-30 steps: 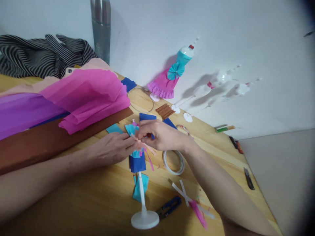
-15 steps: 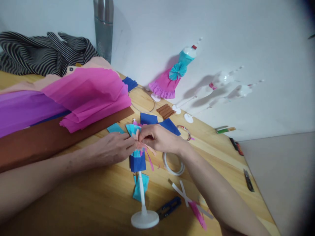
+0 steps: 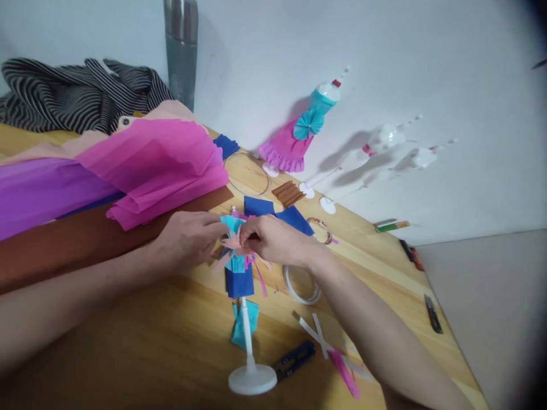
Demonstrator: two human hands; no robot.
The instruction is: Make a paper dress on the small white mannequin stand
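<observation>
The white stand point(image 3: 253, 380) is standing upright on the counter point(image 3: 384, 285) nearest you, base down. The blue-handled snips point(image 3: 308, 349) are lying just right of it, and a turquoise scrap point(image 3: 253, 319) is showing behind its stem.

Above the stem, the blue paper point(image 3: 240, 283) is covering the lower part of the workpiece. The turquoise paper point(image 3: 232, 223) is fanning out above and below the peach paper strips point(image 3: 233, 244), which are spreading at its front.

Your right hand point(image 3: 277, 239) is pinching the peach strips near their middle with closed fingertips. Your left hand point(image 3: 188, 234) is reaching in from the left, fingers curling close to the paper edge; whether it is gripping anything, you cannot tell.

Treat the paper as light, soft and easily creased or torn: hold the strips at their gathered middle, not by the loose ends. The stand is probably light and stiff; its stem is offering the safest hold.

Farther off, the white tape roll point(image 3: 287, 283) is lying to the right, the magenta paper point(image 3: 171, 165) is lying to the left, and the pink-skirted figure point(image 3: 286, 145) is standing by the wall.
</observation>
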